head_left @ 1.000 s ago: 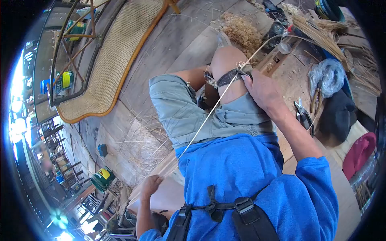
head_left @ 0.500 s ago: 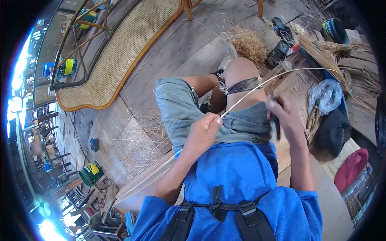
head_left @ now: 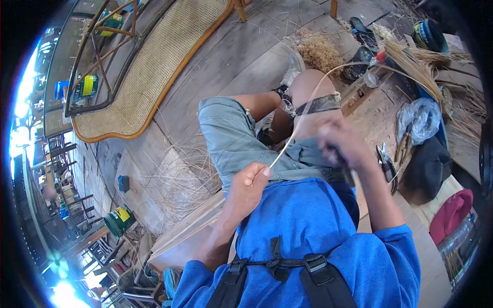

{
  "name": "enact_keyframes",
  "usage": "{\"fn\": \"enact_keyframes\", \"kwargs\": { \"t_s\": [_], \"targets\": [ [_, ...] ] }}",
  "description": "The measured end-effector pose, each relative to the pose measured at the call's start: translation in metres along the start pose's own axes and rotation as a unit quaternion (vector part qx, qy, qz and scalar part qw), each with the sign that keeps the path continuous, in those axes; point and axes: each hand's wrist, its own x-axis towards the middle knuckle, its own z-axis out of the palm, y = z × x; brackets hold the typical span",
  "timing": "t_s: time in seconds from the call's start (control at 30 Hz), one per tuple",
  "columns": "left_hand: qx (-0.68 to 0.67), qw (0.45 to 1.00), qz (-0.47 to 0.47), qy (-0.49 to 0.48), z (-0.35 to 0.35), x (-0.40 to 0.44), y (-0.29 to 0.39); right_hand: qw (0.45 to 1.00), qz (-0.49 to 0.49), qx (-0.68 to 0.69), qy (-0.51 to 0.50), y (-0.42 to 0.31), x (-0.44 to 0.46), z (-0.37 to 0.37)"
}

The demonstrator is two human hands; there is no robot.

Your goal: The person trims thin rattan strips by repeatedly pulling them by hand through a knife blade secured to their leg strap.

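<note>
My left hand (head_left: 250,185) is closed in front of my belly, pinching a pale rattan strip (head_left: 291,141). From that grip the strip arcs up over my raised knee and bends away to the right. My right hand (head_left: 348,142), smeared by motion, is closed round a dark-handled knife (head_left: 352,178) with its blade pointing down toward my lap; blur hides its exact outline. A dark cloth band (head_left: 326,103) is tied round my leg under the strip. Whether the knife touches the strip, I cannot tell.
Pliers (head_left: 385,158) lie right of my right hand, near a dark cap (head_left: 429,168) and a clear plastic bag (head_left: 420,122). Bundled strips (head_left: 413,66) lie upper right. Shavings (head_left: 321,54) and loose strips (head_left: 187,172) litter the floor. A caned panel (head_left: 154,72) lies upper left.
My right hand has swung left toward the strip, uncovering the pliers. My left hand has shifted slightly down and left, and the strip now bends in a steeper arc.
</note>
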Motion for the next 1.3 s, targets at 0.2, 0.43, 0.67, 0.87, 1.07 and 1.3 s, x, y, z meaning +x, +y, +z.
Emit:
{"fn": "enact_keyframes", "kwargs": {
  "t_s": [0.2,0.43,0.67,0.87,1.07,1.3],
  "targets": [
    [-0.034,0.999,0.017,-0.017,0.013,0.013,0.019,0.986,0.046,0.084,-0.139,0.03,0.001,0.042],
    [0.019,0.997,-0.023,-0.066,-0.012,-0.001,0.007,0.984,0.02,0.134,-0.116,0.033,-0.003,0.041],
    [0.062,0.992,-0.06,-0.097,-0.055,-0.036,0.001,0.982,0.032,0.157,-0.101,0.033,-0.001,0.036],
    [0.087,0.984,-0.096,-0.119,-0.106,-0.064,-0.01,0.986,0.011,0.16,-0.037,0.024,0.0,0.016],
    [0.056,0.977,-0.185,-0.092,-0.153,-0.085,-0.024,0.994,-0.003,0.108,0.014,0.02,-0.002,-0.016],
    [0.277,0.944,-0.176,-0.012,-0.21,-0.091,-0.081,0.992,0.055,0.085,0.078,0.018,-0.005,-0.01]
  ]
}}
